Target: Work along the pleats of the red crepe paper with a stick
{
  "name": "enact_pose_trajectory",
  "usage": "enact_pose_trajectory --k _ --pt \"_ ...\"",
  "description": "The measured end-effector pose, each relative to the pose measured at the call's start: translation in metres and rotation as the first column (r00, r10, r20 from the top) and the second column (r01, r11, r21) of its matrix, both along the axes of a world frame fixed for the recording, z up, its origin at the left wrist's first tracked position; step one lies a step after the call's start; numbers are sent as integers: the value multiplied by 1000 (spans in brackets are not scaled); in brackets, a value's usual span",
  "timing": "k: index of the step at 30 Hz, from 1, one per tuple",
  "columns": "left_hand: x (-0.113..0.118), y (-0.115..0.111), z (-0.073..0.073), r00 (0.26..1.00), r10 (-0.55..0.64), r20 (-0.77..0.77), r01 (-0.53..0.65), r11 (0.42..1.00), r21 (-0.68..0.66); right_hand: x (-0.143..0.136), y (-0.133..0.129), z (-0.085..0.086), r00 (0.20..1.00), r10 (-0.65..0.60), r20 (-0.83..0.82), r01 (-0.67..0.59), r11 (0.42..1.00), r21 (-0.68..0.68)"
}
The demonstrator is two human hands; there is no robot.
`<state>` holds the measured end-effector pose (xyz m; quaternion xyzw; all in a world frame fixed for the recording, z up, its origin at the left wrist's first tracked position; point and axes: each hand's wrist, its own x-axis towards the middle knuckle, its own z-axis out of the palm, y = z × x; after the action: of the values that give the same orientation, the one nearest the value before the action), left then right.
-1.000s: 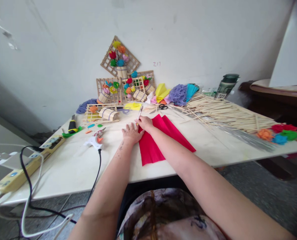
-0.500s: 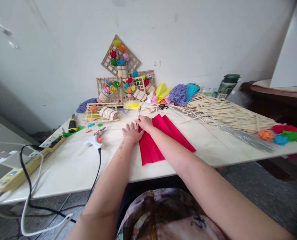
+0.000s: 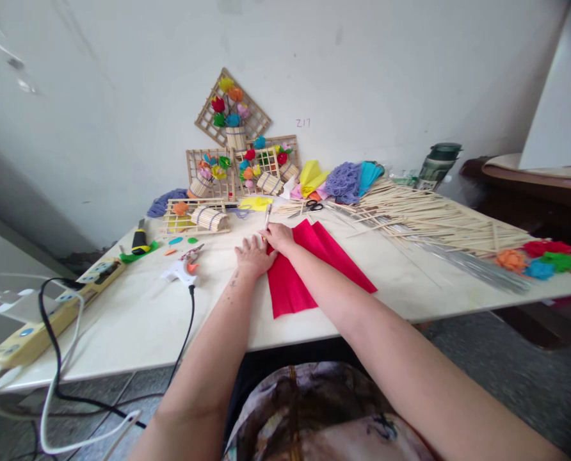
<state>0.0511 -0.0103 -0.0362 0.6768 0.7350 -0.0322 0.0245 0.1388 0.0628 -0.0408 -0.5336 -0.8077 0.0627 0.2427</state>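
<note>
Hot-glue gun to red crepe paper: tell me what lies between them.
The head view shows a strip of white tabletop, then the left hand, between the hot-glue gun and the red crepe paper.

Head feed, my remote station | I see the right hand gripping a slim pen-like tool | left hand flat, fingers spread, at the left edge of the red sheet | glue gun lies left | scissors and loose sticks lie beyond the sheet
</note>
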Motion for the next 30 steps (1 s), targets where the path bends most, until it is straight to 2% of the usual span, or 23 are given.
enact_pose_trajectory --k 20,30 --pt "0 1 -1 1000 -1 -5 1 1000 1 0 0 1 1000 -5 -3 5 999 -36" --pt "-1 1 -2 1000 0 -7 0 1000 6 0 0 0 1000 1 -16 -1 1000 -10"
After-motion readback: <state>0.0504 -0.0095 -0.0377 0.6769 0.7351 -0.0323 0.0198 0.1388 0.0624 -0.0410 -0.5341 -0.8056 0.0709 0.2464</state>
